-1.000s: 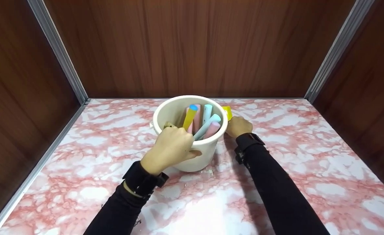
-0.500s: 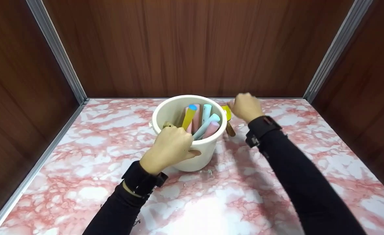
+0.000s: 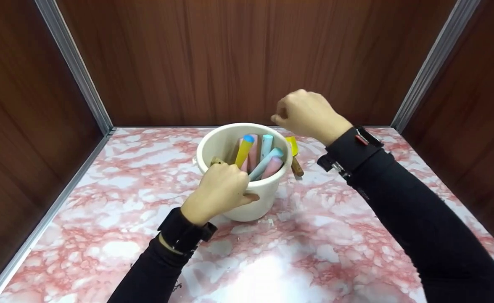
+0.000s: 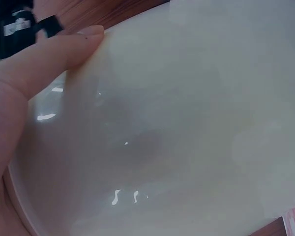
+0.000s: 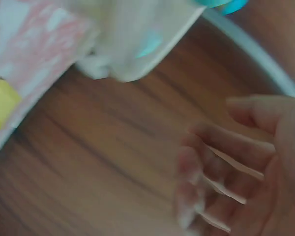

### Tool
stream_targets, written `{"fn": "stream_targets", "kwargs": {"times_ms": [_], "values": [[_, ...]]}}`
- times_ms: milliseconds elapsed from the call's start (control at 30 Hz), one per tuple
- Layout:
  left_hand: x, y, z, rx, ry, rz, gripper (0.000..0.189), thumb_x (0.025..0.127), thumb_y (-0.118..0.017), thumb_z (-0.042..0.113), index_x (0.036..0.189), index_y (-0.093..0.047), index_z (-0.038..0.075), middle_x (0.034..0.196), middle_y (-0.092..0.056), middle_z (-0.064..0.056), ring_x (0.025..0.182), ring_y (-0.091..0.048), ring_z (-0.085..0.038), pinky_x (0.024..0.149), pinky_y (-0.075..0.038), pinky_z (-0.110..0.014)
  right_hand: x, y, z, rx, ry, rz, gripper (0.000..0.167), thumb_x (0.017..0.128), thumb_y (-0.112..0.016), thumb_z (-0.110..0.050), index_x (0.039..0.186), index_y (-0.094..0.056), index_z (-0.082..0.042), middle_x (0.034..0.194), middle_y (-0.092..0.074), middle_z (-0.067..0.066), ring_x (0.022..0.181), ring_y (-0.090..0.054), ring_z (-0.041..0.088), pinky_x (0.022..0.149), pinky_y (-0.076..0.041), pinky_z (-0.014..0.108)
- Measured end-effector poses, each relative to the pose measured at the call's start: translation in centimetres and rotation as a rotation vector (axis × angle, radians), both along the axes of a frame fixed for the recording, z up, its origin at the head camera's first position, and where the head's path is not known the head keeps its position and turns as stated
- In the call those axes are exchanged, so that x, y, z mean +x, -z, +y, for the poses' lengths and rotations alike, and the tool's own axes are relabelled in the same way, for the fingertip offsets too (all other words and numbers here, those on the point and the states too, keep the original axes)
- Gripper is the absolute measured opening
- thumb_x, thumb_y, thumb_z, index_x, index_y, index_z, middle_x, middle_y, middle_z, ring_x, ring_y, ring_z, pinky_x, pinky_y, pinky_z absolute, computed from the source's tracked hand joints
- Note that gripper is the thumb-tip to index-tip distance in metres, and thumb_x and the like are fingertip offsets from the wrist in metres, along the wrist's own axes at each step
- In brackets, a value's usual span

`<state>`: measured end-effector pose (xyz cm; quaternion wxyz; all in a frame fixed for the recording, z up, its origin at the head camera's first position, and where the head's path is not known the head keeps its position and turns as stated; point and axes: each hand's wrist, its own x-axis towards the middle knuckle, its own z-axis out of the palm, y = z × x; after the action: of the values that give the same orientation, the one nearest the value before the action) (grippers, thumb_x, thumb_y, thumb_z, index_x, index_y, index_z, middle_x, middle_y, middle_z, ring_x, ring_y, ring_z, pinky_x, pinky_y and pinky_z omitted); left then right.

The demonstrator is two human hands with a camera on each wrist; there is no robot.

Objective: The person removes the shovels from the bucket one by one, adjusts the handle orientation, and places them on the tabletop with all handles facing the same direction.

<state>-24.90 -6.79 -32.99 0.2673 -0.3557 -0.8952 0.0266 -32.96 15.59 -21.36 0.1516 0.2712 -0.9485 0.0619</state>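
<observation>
A white plastic bucket (image 3: 251, 206) stands on the marbled surface, holding several thick sticks. Among them are light blue sticks (image 3: 266, 162), a pink stick (image 3: 273, 166) and a yellow stick with a blue end (image 3: 243, 152). My left hand (image 3: 218, 189) grips the bucket's near rim, its thumb against the outer wall in the left wrist view; the other fingers are hidden inside. My right hand (image 3: 307, 114) is raised to the right of the bucket, fingers loosely bent and holding nothing. Below it, a small tool with a yellow head (image 3: 292, 145) and a wooden handle (image 3: 297, 167) lies beside the bucket.
A pink-and-white marbled tabletop (image 3: 116, 248) lies under everything. Dark wooden panels (image 3: 247, 63) enclose the back and both sides, joined by metal corner strips (image 3: 78, 67). A brown wooden end (image 3: 217, 160) shows inside the bucket by my left fingers.
My right hand has let go of the yellow-headed tool beside the bucket and risen up and away from it. My left hand and the bucket stay put.
</observation>
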Motion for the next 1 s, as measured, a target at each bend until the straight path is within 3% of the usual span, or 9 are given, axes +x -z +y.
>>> {"fn": "stream_targets", "kwargs": {"times_ms": [100,200,333,433,567,667,833,1000], "values": [[0.0,0.0,0.0,-0.003,-0.009,-0.015,0.056,0.082,-0.087,0.059,0.058,-0.061,0.016,0.055,-0.058,-0.001,0.055,-0.066,-0.027,0.050,-0.035,-0.045,1.5,-0.6,-1.0,0.109,-0.107,0.004,0.019,0.097,-0.077,-0.022,0.104,-0.082,-0.005,0.092,-0.076,0.011,0.079,-0.068,0.029,0.076,-0.059,0.046],[-0.1,-0.1,-0.1,0.001,-0.015,-0.030,0.056,0.082,-0.088,0.058,0.058,-0.059,0.016,0.056,-0.059,-0.001,0.056,-0.066,-0.027,0.051,-0.038,-0.046,2.6,-0.8,-2.0,0.215,-0.164,-0.036,0.015,0.093,-0.078,-0.015,0.104,-0.082,-0.006,0.093,-0.076,0.009,0.080,-0.068,0.028,0.076,-0.059,0.047],[0.0,-0.1,-0.3,0.000,-0.022,-0.033,0.056,0.082,-0.088,0.058,0.059,-0.059,0.016,0.057,-0.059,-0.002,0.056,-0.067,-0.028,0.052,-0.038,-0.046,3.3,-0.7,-3.3,0.331,-0.147,-0.141,0.018,0.089,-0.074,-0.008,0.104,-0.083,-0.010,0.095,-0.077,0.006,0.082,-0.069,0.026,0.079,-0.059,0.047],[0.0,-0.1,-0.4,-0.002,-0.027,-0.033,0.056,0.081,-0.088,0.059,0.059,-0.059,0.016,0.057,-0.058,-0.002,0.055,-0.066,-0.028,0.052,-0.036,-0.044,3.3,-0.3,-4.0,0.368,-0.123,-0.210,0.015,0.091,-0.070,-0.007,0.097,-0.082,-0.011,0.086,-0.074,0.003,0.074,-0.065,0.022,0.073,-0.057,0.043],[0.0,0.0,-0.3,0.003,-0.025,-0.037,0.056,0.081,-0.089,0.058,0.060,-0.059,0.015,0.056,-0.057,-0.002,0.054,-0.064,-0.028,0.051,-0.034,-0.043,2.9,0.3,-4.8,0.392,-0.093,-0.300,0.012,0.094,-0.071,-0.019,0.093,-0.083,-0.016,0.077,-0.068,-0.002,0.072,-0.059,0.019,0.070,-0.053,0.040],[0.0,0.0,-0.3,0.012,-0.017,-0.025,0.054,0.081,-0.089,0.058,0.065,-0.063,0.014,0.057,-0.059,-0.002,0.054,-0.064,-0.028,0.052,-0.036,-0.044,2.9,0.6,-5.5,0.443,-0.083,-0.355,0.013,0.092,-0.073,-0.027,0.093,-0.084,-0.020,0.079,-0.067,-0.004,0.077,-0.060,0.018,0.075,-0.054,0.041],[0.0,0.0,-0.3,0.019,-0.006,-0.003,0.052,0.081,-0.089,0.057,0.068,-0.066,0.013,0.058,-0.060,-0.001,0.054,-0.064,-0.027,0.053,-0.038,-0.045,3.0,1.9,-6.5,0.510,-0.092,-0.330,0.007,0.084,-0.074,-0.023,0.081,-0.077,-0.017,0.079,-0.061,-0.003,0.075,-0.055,0.017,0.072,-0.051,0.039],[0.1,0.0,-0.2,0.011,-0.008,-0.011,0.050,0.082,-0.089,0.057,0.071,-0.067,0.013,0.059,-0.060,-0.002,0.055,-0.065,-0.028,0.053,-0.038,-0.046,3.1,3.5,-7.1,0.524,-0.129,-0.268,0.008,0.086,-0.073,-0.020,0.082,-0.078,-0.015,0.083,-0.066,0.004,0.075,-0.057,0.020,0.073,-0.050,0.039]]}}
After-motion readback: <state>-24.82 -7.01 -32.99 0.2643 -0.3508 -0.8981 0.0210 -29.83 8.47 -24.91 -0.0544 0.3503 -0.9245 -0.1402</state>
